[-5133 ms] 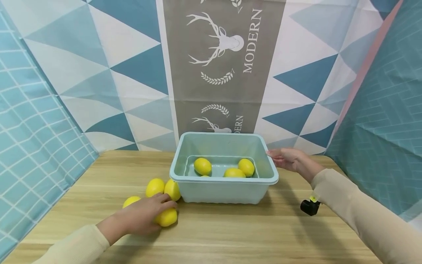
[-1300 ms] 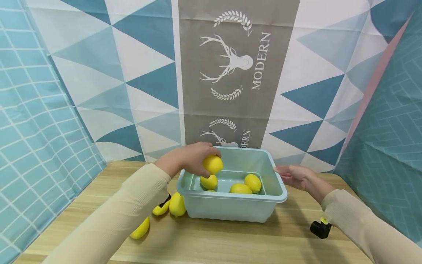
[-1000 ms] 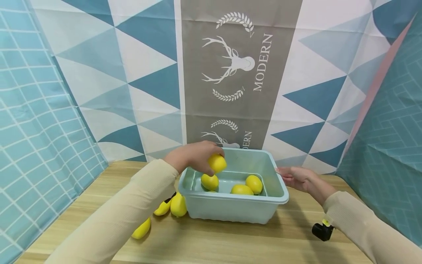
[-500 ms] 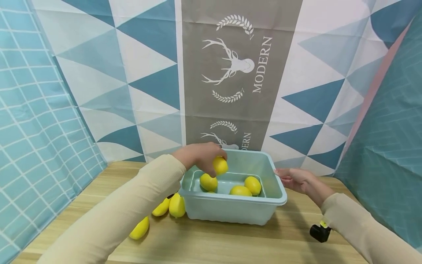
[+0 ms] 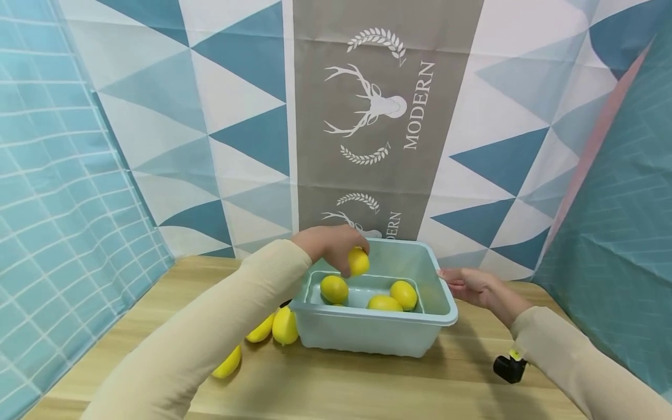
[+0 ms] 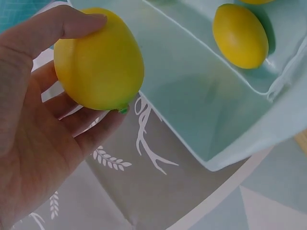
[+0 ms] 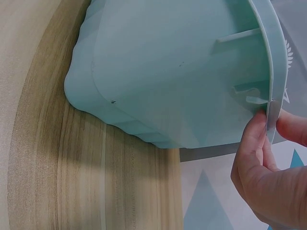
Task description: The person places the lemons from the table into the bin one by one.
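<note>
Left hand [image 5: 334,245] has moved up from the bench [image 5: 315,388] to above the blue tub [image 5: 362,333], arm [image 5: 210,332] stretched out, fingers [image 6: 98,130] curled round a lemon [image 5: 359,262]. Right hand [image 5: 475,287] pinches the tub's right rim [image 5: 447,294].

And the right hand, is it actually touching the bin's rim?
Touching. The right wrist view shows the right hand pinching the rim at a corner, thumb on one side and fingers on the other.

White "MODERN" [image 5: 419,105] running sideways on grey backdrop strip [image 5: 316,166]; lower, partly hidden: "DERN" [image 5: 393,225].
</note>
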Motion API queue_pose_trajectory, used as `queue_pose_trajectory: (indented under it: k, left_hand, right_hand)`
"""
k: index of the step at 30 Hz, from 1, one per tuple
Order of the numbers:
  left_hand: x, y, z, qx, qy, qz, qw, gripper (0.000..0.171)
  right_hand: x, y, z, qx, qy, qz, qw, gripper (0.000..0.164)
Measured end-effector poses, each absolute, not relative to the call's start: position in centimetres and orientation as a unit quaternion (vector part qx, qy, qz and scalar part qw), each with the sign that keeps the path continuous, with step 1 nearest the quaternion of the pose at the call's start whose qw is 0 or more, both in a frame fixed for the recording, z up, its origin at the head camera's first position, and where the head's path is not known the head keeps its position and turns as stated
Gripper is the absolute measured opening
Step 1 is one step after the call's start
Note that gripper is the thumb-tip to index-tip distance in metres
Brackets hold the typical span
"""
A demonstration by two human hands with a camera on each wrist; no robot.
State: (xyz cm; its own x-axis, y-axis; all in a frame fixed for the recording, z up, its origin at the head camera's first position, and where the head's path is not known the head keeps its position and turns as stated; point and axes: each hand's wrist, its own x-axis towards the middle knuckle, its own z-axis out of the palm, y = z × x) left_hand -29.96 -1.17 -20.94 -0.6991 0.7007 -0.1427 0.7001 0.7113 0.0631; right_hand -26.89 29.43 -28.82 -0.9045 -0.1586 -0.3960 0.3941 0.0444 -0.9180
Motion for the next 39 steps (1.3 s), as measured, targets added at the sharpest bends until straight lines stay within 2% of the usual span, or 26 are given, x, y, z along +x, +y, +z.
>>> queue_pose_trajectory:
  k: [5,11,14,20,22,33,39]
  left_hand:
    - [-30.1,-0.6,-21.3,0.378,0.922,0.004,0.079,0.052]
    - [-30.2,-1.6,-20.5,0.379,0.923,-0.007,0.068,0.052]
    - [-30.2,-2.6,-20.1,0.387,0.92,-0.017,0.056,0.052]
    - [-29.7,-5.2,-20.3,0.374,0.927,-0.011,0.029,0.051]
    - [-29.3,-6.3,-20.7,0.365,0.931,0.002,0.02,0.049]
    - [-26.2,-10.9,-22.2,0.255,0.962,0.057,-0.075,0.044]
    - [-24.7,-13.2,-23.4,0.197,0.973,0.09,-0.084,0.044]
  right_hand:
    - [-26.9,29.9,-28.9,0.091,0.686,-0.691,0.209,0.016]
    - [-27.5,29.4,-28.4,0.077,0.692,-0.683,0.219,0.026]
    - [-27.9,29.3,-28.1,0.081,0.688,-0.688,0.219,0.024]
    - [-28.2,29.4,-27.8,0.087,0.687,-0.686,0.226,0.006]
    - [-28.2,29.4,-28.0,0.088,0.686,-0.686,0.227,0.006]
    - [-28.4,29.4,-28.3,0.095,0.675,-0.693,0.234,0.005]
    - [-28.5,29.6,-28.1,0.103,0.684,-0.684,0.231,0.028]
